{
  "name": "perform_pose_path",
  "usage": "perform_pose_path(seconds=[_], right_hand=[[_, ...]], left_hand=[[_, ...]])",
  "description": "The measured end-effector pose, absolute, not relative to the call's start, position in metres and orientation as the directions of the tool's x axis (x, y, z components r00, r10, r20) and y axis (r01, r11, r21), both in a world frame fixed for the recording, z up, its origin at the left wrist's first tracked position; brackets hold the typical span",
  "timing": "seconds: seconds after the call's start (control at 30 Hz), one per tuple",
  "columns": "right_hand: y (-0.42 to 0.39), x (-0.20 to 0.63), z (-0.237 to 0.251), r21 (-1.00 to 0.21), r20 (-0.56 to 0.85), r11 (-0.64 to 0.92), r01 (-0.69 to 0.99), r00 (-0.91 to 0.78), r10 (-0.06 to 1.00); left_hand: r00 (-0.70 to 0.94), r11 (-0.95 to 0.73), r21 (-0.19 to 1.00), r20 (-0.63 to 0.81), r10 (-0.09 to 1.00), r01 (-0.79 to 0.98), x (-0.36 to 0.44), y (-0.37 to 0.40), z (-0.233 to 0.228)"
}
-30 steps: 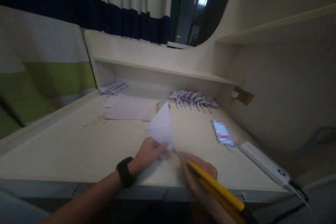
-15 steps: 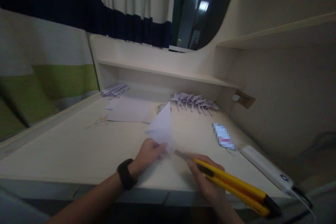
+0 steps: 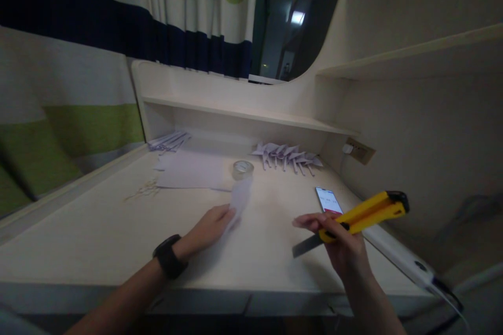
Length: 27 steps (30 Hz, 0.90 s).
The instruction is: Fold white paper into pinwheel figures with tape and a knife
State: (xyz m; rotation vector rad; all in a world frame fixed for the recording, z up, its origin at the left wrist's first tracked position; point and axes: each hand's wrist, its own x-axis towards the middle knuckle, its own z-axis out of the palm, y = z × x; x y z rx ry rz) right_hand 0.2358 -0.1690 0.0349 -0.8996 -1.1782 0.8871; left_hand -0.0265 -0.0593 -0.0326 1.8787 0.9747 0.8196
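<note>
Lower ctr of frame, the L hand (image 3: pixel 210 227), black watch (image 3: pixel 170 256) on its wrist, pinches a white paper piece (image 3: pixel 240 193) betw thumb & fingers. Paper's thin, smooth, a bit blurred, seen at a steep angle; full outline can't tell. Long axis slants up & slightly right, top end near the tape roll.

Lower right, the R hand (image 3: pixel 343 238) is closed round a yellow cutter (image 3: pixel 369 213), plastic handle w/ black end cap. Grey flat metal blade (image 3: pixel 306 246) is out, tip pointing lower left; cutter's long axis runs diag. to upper right, clear of the paper.

Right side: long white power strip (image 3: pixel 396 254), then lit phone (image 3: pixel 328 200) lying flat behind the R hand. Mid-left: thin tan strands (image 3: pixel 144 188), tangled, on the pale desk (image 3: pixel 118 241). Ctr: round tape roll (image 3: pixel 243 167), flat, beside white sheets (image 3: pixel 192 167). Farther: folded paper pinwheels (image 3: pixel 286 156) in a row right of ctr; thin paper sticks (image 3: pixel 168 141) piled left. Top: striped fabric curtain (image 3: pixel 196 0).
</note>
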Motion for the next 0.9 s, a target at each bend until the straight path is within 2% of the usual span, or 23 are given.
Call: perform_pose_path(seconds=[0.1,0.23,0.3,0.4,0.47,0.53,0.6,0.7,0.8,0.9], right_hand=[[-0.152,0.248,0.051,-0.940,0.309,0.329,-0.087,0.191,0.932],[-0.123,0.263,0.064,-0.982,0.160,0.175,-0.069,0.181,0.970],[-0.108,0.270,0.065,-0.990,0.083,0.101,-0.100,0.175,0.981],[-0.084,0.279,0.060,-0.987,-0.055,-0.042,-0.158,0.078,0.995],[-0.069,0.283,0.055,-0.986,-0.076,-0.066,-0.152,0.060,0.995],[-0.053,0.286,0.048,-0.996,-0.012,-0.002,-0.086,0.118,0.993],[-0.038,0.287,0.043,-0.991,0.128,0.119,0.058,0.221,0.967],[-0.018,0.287,0.035,-0.928,0.334,0.236,0.289,0.365,0.869],[-0.005,0.283,0.027,-0.890,0.436,0.309,0.334,0.430,0.790],[0.003,0.279,0.017,-0.855,0.495,0.337,0.393,0.427,0.757]], left_hand=[[0.496,-0.248,0.944,0.112,0.861,0.216,-0.031,-0.060,-0.013],[0.579,-0.152,0.971,0.018,0.815,0.183,-0.038,-0.060,0.011],[0.667,-0.107,0.982,-0.026,0.745,0.158,-0.043,-0.055,0.016],[0.770,-0.031,0.988,-0.098,0.630,0.151,-0.049,-0.045,0.013],[0.795,0.014,0.982,-0.162,0.585,0.189,-0.051,-0.038,0.007],[0.806,0.033,0.975,-0.202,0.556,0.222,-0.052,-0.035,0.001],[0.814,0.036,0.970,-0.222,0.536,0.240,-0.053,-0.034,-0.004],[0.815,0.029,0.962,-0.245,0.526,0.270,-0.052,-0.034,-0.010],[0.807,-0.002,0.963,-0.226,0.545,0.271,-0.050,-0.032,-0.016],[0.793,-0.033,0.964,-0.196,0.577,0.262,-0.050,-0.029,-0.020]])
